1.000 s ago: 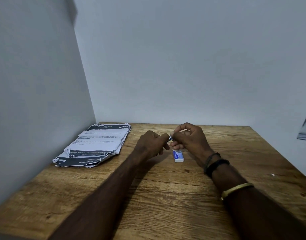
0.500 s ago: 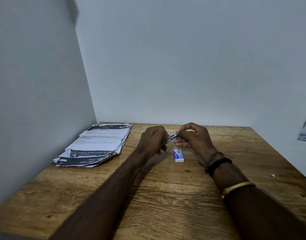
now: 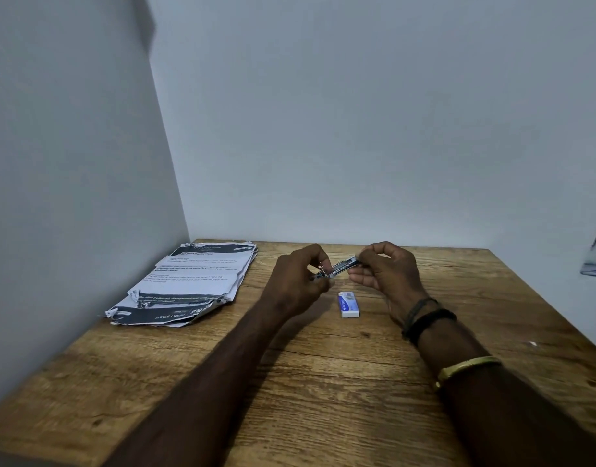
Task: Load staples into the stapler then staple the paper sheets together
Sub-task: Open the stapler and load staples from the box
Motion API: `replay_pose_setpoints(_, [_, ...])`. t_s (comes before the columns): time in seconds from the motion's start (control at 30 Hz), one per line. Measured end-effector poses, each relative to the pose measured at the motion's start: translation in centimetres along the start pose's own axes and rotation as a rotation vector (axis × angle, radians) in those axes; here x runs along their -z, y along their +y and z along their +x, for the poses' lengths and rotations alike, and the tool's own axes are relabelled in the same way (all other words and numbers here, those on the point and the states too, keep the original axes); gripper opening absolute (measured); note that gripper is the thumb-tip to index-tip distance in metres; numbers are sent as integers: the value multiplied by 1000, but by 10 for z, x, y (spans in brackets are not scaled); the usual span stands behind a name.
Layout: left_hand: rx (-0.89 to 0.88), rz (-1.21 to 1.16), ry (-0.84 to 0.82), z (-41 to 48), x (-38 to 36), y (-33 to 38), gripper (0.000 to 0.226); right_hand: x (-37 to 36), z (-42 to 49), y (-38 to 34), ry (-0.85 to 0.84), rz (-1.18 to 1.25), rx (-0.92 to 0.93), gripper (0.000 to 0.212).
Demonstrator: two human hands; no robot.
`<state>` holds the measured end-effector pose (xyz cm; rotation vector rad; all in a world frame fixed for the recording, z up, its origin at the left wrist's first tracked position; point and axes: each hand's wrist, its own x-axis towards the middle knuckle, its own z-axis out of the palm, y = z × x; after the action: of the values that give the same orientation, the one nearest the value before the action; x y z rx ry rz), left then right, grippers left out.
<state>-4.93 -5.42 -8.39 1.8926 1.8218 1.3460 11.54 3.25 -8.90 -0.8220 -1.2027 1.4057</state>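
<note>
Plain room corner, wooden desk [image 3: 323,382], printed paper stack [image 3: 188,281], bare walls [image 3: 357,129]

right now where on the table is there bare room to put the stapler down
The wood table is bare near the front edge between the forearms, and to the right of the right hand out to the table's right edge. Crowded: the far-left corner under the paper stack, and the middle, where the staple box lies below the stapler held by the left hand.
</note>
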Motion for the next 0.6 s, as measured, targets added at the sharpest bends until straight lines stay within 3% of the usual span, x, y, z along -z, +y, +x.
replay_pose_setpoints(0.17, [-64,78,54,-3,-2,0,21,-3,-1,0,-9,-43,-6,6])
replay_pose_setpoints(0.47, [-166,162,102,-5,-1,1,8,-7,-5,-4,-37,-149,-32,28])
replay_pose_setpoints(0.6, [-187,183,113,-4,1,2,7,-5,-6,-5,-53,-101,-25,12])
